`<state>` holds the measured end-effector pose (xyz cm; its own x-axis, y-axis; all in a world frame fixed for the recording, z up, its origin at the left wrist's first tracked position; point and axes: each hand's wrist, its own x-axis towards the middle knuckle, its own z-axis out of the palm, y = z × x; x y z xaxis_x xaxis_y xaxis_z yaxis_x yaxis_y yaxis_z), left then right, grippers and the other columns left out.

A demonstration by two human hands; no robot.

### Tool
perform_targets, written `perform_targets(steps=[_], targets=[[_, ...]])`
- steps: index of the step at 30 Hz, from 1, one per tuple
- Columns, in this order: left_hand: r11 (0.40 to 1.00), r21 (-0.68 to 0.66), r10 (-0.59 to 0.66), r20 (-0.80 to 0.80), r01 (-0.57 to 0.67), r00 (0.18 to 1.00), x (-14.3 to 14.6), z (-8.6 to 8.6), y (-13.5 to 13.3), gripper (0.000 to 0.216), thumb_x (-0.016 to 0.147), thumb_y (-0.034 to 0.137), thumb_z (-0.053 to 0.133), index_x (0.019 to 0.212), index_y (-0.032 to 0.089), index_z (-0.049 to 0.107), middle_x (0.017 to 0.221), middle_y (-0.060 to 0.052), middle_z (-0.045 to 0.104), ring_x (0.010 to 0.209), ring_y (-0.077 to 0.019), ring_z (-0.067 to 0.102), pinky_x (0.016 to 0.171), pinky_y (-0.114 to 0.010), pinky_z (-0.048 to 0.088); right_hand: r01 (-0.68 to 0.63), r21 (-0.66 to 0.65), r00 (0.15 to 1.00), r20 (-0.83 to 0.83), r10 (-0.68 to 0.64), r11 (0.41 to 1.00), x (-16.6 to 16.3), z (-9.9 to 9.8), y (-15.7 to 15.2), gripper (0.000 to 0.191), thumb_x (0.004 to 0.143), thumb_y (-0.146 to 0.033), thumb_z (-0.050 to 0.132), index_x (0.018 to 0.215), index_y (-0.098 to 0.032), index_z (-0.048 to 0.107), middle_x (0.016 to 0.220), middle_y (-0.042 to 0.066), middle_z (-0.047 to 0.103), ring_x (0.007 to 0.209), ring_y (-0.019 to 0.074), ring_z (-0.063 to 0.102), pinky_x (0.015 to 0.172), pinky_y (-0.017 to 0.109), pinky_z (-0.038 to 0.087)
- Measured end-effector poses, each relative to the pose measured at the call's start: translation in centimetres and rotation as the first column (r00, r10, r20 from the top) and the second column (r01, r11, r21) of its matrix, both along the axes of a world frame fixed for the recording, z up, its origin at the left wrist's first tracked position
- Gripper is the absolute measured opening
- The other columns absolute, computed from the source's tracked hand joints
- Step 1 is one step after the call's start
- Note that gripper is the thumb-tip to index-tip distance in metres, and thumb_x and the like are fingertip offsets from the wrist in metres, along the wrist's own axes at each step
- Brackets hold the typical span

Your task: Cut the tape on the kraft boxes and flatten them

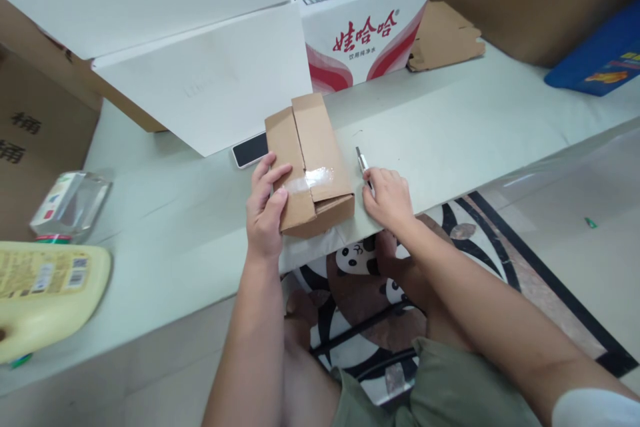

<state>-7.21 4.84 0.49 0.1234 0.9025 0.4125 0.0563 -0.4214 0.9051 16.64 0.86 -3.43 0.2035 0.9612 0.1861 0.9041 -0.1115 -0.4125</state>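
Observation:
A small brown cardboard box point(320, 140) rests on the pale table near its front edge, with clear tape point(319, 178) across its top flaps. One short end flap at the near right corner stands slightly ajar. My left hand point(266, 213) grips the box's left side, thumb on top and fingers spread along the edge. To the right of the box, my right hand point(390, 195) is closed around a utility knife point(361, 159), whose metal tip points away from me. The knife is apart from the box and close to the tabletop.
Behind the box stand white cartons point(215, 80) and a red-printed white carton point(367, 33). A phone point(250, 150) lies beside the box. At the left are a clear bottle point(75, 203) and a yellow jug point(50, 293); at the right, flattened cardboard point(445, 40) and a blue container point(595, 60).

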Motion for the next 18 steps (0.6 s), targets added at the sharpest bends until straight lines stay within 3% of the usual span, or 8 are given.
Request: perform_targets(steps=[5,9,13,15,18], targets=[[1.000,0.019,-0.004,-0.011,0.004,1.000,0.06,-0.14,0.04,0.032,0.089,0.052,0.066,0.115,0.036,0.076,0.152,0.000,0.053,0.151,-0.0297,0.038,0.128,-0.048,0.028,-0.007,0.056,0.982,-0.190,0.018,0.998,0.36,-0.03,0.14,0.034,0.087,-0.022,0.044,0.111,-0.021,0.069,0.101,0.012,0.070,0.102,0.0315,0.061,0.091,0.047,0.043],[0.999,0.033,0.004,-0.019,-0.004,1.000,0.08,-0.15,-0.01,0.032,0.089,0.051,0.066,0.115,0.036,0.077,0.151,0.000,0.054,0.151,-0.0296,0.039,0.128,-0.049,0.028,-0.026,0.198,0.889,-0.444,0.113,0.980,0.78,-0.03,0.11,0.035,0.081,-0.028,0.054,0.114,-0.020,0.066,0.108,0.011,0.070,0.099,0.0274,0.064,0.090,0.044,0.049],[0.999,0.038,0.007,-0.030,-0.006,1.000,0.06,-0.19,0.10,0.033,0.089,0.052,0.066,0.116,0.035,0.076,0.151,-0.001,0.054,0.150,-0.0301,0.040,0.128,-0.050,0.029,-0.015,0.323,0.862,-0.475,0.176,0.946,0.80,0.03,-0.15,0.051,0.075,-0.033,0.068,0.123,-0.020,0.060,0.112,0.011,0.067,0.104,0.0273,0.063,0.091,0.043,0.051],[0.999,0.038,0.010,-0.030,-0.009,0.999,0.13,-0.21,0.13,0.033,0.089,0.052,0.066,0.115,0.035,0.077,0.151,-0.001,0.054,0.149,-0.0300,0.041,0.128,-0.051,0.029,0.010,0.377,0.875,-0.452,0.174,0.926,0.70,0.11,-0.28,0.047,0.076,-0.031,0.070,0.120,-0.021,0.060,0.107,0.009,0.066,0.098,0.0252,0.063,0.087,0.042,0.052],[0.998,0.055,0.043,-0.034,-0.041,0.998,0.58,-0.12,-0.14,0.033,0.089,0.052,0.066,0.114,0.033,0.077,0.149,-0.002,0.055,0.148,-0.0298,0.042,0.126,-0.050,0.032,0.048,0.490,0.902,-0.396,0.173,0.870,0.48,0.51,-0.57,0.020,0.085,-0.028,0.064,0.104,-0.022,0.063,0.090,0.004,0.062,0.083,0.0206,0.060,0.078,0.038,0.050]])
